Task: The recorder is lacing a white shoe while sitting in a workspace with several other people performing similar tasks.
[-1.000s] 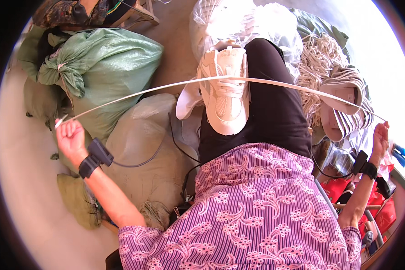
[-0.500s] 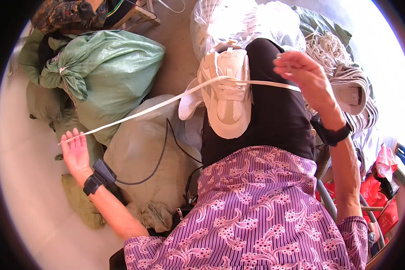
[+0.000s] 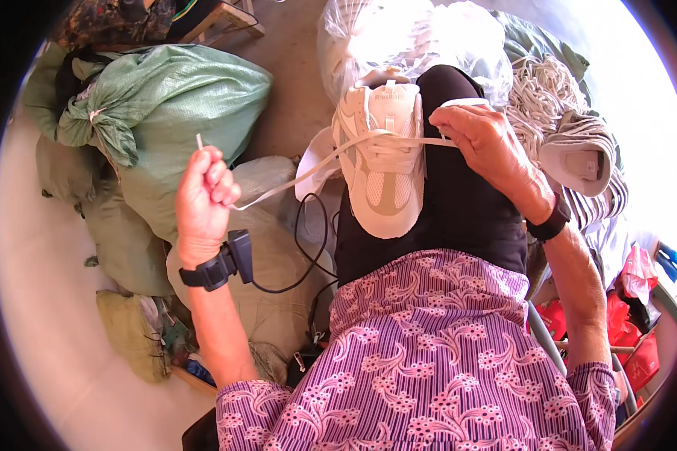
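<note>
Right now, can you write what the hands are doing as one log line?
left hand: pinching lace end | right hand: holding lace at shoe | white sneaker: resting on lap

White sneaker sole-down on lap; flat white lace threaded through, stretched leftward.

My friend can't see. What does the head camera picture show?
A person laces a white sneaker resting on their lap. The left hand pulls one end of a white shoelace out to the side, the right hand pinches the other end. Green sacks lie nearby.
</note>
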